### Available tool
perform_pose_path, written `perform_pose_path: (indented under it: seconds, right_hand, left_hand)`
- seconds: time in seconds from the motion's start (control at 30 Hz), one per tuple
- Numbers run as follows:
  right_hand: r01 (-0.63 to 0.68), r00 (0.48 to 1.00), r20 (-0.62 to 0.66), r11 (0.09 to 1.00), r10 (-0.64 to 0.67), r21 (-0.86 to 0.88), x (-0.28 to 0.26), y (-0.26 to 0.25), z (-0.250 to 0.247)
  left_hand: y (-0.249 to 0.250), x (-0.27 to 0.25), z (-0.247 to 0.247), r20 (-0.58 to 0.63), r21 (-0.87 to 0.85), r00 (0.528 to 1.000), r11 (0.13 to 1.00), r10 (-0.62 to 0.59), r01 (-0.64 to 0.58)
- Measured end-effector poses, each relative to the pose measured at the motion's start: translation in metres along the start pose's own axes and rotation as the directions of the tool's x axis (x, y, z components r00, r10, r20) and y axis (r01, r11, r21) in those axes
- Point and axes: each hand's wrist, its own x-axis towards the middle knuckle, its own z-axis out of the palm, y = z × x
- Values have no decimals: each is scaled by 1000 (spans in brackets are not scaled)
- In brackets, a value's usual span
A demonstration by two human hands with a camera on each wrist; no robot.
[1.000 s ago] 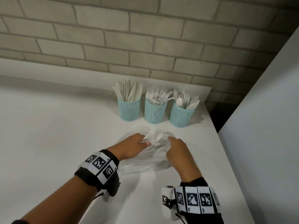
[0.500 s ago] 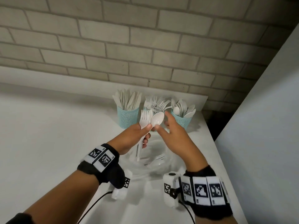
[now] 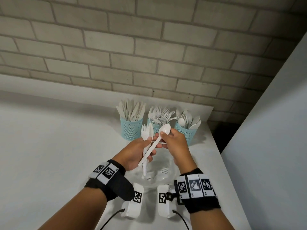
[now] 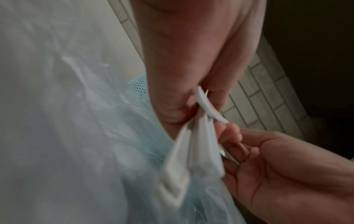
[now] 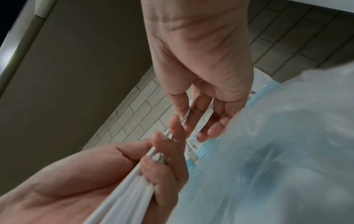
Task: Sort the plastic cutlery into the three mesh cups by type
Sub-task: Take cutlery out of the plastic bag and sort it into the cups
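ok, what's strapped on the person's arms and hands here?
Hands and forearms are bare, no gloves or sleeves. Each wrist has a black fabric band: left band, right band. Both carry white tiles printed with black square fiducial codes. A white camera box, also coded, hangs under each wrist: left box, right box. A thin black cable trails from each.

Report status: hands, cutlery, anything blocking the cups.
Left hand grips a fork and more cutlery. Right hand pinches a spoon near its bowl. Three cups unblocked behind.
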Motion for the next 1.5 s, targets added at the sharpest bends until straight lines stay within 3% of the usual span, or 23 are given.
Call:
perform_pose_path:
  seconds: [0.2, 0.33, 0.53, 0.63, 0.7, 0.8, 0.9, 0.97, 1.03, 1.17, 1.23, 1.4, 1.5]
  right_hand:
    - [17, 998, -55, 998, -14, 62, 9, -2, -6]
    - [23, 1000, -20, 999, -22, 45, 17, 0, -6]
    - [43, 999, 5, 999, -43, 19, 25, -1, -10]
    - [125, 980, -164, 991, -115, 49, 33, -6, -22]
    - [229, 909, -370, 972, -192, 59, 38, -16, -37]
    - [369, 737, -582, 926, -343, -79, 39, -39, -61]
    - [437, 578, -645, 857, -501, -274, 41, -52, -73]
    - [381, 539, -619, 821, -571, -426, 50, -48, -74]
    - [296, 578, -553, 786, -599, -543, 63, -36, -74]
    - [131, 809, -324, 688, -490, -714, 82, -7, -70]
    - [75, 892, -212, 593, -399, -801, 84, 4, -67]
    - [37, 944, -119, 459, -306, -887, 78, -9, -63]
    - [74, 902, -192, 577, -386, -814, 68, -24, -54]
  left_hand:
    - [4, 7, 2, 24, -40, 999, 998, -39, 40]
    - [4, 15, 0, 3, -51, 999, 998, -34, 35]
    - [1, 27, -2, -99, -56, 995, 998, 5, -11]
    - [2, 29, -2, -120, -43, 993, 999, 10, -16]
    - [4, 29, 0, -130, 5, 991, 1000, 18, -18]
    - [6, 29, 4, -138, 61, 990, 998, 10, -2]
    - [6, 33, 6, -139, 66, 990, 998, -1, 10]
    - [6, 35, 7, -136, 45, 991, 999, -11, 17]
    - [8, 36, 8, -106, 1, 994, 1000, -27, 27]
    - [13, 32, 6, -13, -79, 999, 996, -49, 48]
    - [15, 29, 5, 21, -101, 999, 994, -46, 48]
    - [15, 25, 4, 20, -70, 1000, 998, 7, -5]
    - [14, 25, 4, 16, -64, 1000, 998, 25, -24]
